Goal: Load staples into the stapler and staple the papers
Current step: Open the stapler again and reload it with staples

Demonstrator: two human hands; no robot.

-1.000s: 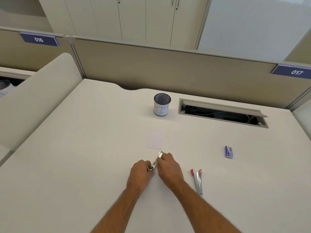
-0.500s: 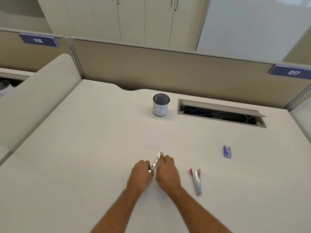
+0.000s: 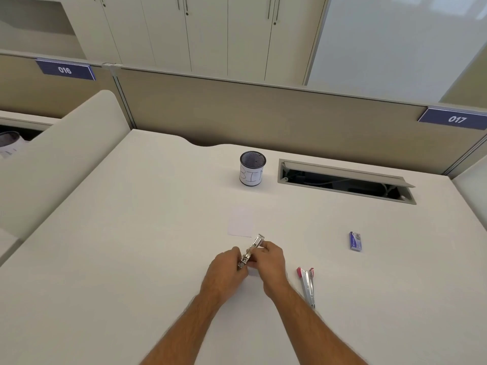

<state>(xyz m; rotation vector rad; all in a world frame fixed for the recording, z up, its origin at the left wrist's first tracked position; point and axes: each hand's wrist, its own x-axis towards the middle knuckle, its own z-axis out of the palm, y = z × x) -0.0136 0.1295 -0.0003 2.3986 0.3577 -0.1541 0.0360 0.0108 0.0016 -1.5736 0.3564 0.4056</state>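
Note:
A small silver metal stapler part (image 3: 252, 249) is held between both hands just above the white desk. My left hand (image 3: 228, 270) pinches its near end, and my right hand (image 3: 269, 262) grips its middle from the right. Its far tip points toward a small white paper (image 3: 241, 222) lying flat on the desk just beyond. Another stapler piece (image 3: 307, 285), silver with pink ends, lies on the desk to the right of my right forearm. A small blue staple box (image 3: 355, 241) rests farther right.
A black mesh cup (image 3: 252, 168) labelled "BIN" stands at the back of the desk. Beside it is an open cable tray slot (image 3: 345, 180). Beige partition walls run behind, with a curved divider (image 3: 60, 159) on the left.
Both hands stay on the metal part at the same spot. The fingers have shifted slightly along it, and the camera has tilted a little.

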